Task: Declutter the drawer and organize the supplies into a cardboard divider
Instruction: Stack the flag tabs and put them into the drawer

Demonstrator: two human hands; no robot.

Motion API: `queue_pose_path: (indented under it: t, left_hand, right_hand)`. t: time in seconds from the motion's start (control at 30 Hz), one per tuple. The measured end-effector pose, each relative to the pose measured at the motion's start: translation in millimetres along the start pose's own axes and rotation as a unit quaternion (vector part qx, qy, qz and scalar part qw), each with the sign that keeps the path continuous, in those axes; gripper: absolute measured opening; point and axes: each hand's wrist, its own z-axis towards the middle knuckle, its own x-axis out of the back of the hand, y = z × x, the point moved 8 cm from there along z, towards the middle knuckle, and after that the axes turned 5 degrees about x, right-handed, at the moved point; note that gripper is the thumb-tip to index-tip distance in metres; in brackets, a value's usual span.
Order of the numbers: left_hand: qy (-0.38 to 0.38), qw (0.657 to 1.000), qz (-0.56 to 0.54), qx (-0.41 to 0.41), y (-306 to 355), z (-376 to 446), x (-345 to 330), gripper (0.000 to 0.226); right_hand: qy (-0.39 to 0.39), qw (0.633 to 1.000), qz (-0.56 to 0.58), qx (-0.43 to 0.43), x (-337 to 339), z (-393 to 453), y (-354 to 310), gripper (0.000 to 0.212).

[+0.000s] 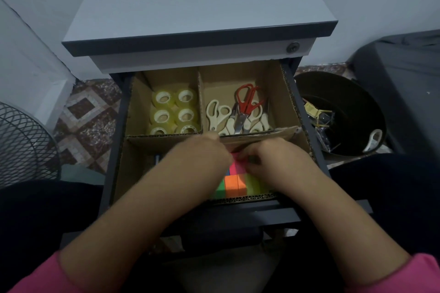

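Hands (240, 162) pinching pink notes (238, 166), tape rolls (175, 112), scissors (238, 112) behind, bin (342, 114) right

The cardboard divider (289, 93) is matt, with rough corrugated edges. The tape rolls (175, 112) are glossy clear plastic. The scissors (240, 112) have smooth plastic handles and metal blades. The cabinet top (197, 7) looks smooth and matt.

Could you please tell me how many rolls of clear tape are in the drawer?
6 clear tape rolls, all in the cardboard divider's back-left compartment, in two columns of three; more could be hidden beneath.
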Motion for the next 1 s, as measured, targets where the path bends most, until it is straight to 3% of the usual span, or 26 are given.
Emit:
queue_pose_path:
  t: [0.1, 0.2, 0.33, 0.7, 0.8, 0.9, 1.0]
  left_hand:
    - [0.084, 0.991, -0.095, 0.047, -34.6, -11.3, 35.4, 0.033]
    - [0.182, 0.945, -0.263, 0.065, -65.1, -15.3, 47.2, 0.029]
    - [0.168, 0.917, -0.358, 0.056, -65.1, -4.7, 26.4, 0.031]
    - [0.176, 0.910, -0.374, 0.020, -62.4, -4.3, 28.9, 0.038]
    - [0.115, 0.923, -0.364, -0.042, -45.6, -9.5, 30.8, 0.028]
    - [0.045, 0.962, -0.261, -0.071, -26.2, -12.9, 19.4, 0.019]
    - [0.015, 0.978, -0.181, -0.102, -10.3, -11.6, 7.8, 0.017]
  right_hand:
    - [0.003, 1.000, 0.004, 0.011, 0.6, 0.4, -1.1, 0.028]
    - [-0.046, 0.998, 0.005, 0.044, -10.4, 2.9, -8.7, 0.036]
    - [-0.082, 0.994, -0.018, 0.066, -18.4, 4.1, -13.1, 0.040]
    - [-0.074, 0.994, -0.029, 0.081, -16.8, 2.7, -15.5, 0.043]
    - [-0.065, 0.994, -0.022, 0.082, -15.2, 2.9, -15.6, 0.042]
    - [-0.049, 0.996, 0.004, 0.070, -12.0, 2.9, -12.6, 0.032]
    - [-0.044, 0.998, 0.029, 0.040, -7.4, 1.5, -4.5, 0.020]
